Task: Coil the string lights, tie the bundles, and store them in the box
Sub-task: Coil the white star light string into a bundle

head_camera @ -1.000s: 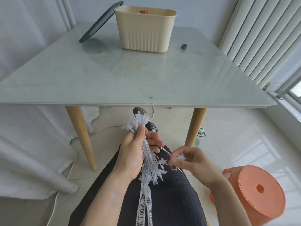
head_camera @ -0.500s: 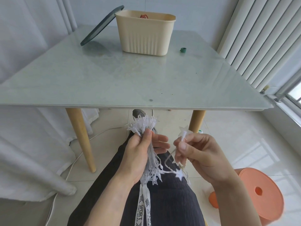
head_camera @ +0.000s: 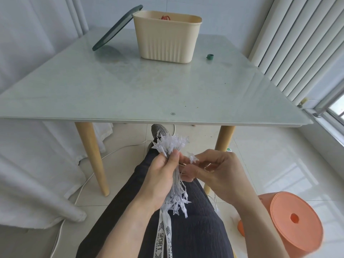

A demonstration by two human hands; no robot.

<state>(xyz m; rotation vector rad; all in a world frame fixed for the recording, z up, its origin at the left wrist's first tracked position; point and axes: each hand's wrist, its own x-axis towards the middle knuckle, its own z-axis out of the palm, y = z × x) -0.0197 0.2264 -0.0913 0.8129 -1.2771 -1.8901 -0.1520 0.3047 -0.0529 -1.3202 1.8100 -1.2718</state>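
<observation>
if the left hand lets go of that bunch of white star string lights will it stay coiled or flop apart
Probably flop apart: the bunch of white star string lights is thin loose wire, untied, held together only by the left hand. It looks light, with strands already dangling below the grip. The small plastic stars would likely snag each other, so the right hand feeding one more star should go gently.

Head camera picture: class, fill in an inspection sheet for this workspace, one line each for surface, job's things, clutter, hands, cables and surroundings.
Surface: glass-topped table on wooden legs, mostly bare.
Job's things: string lights bundle of white stars, held over the lap; cream box open at the table's far side, something red inside; dark lid leaning on the box.
Clutter: small green item right of the box.
Hands: left hand grips the bundle; right hand brings one star to it.
Cables: white cable on the floor.
Surroundings: orange stool, white curtain, radiator.
</observation>
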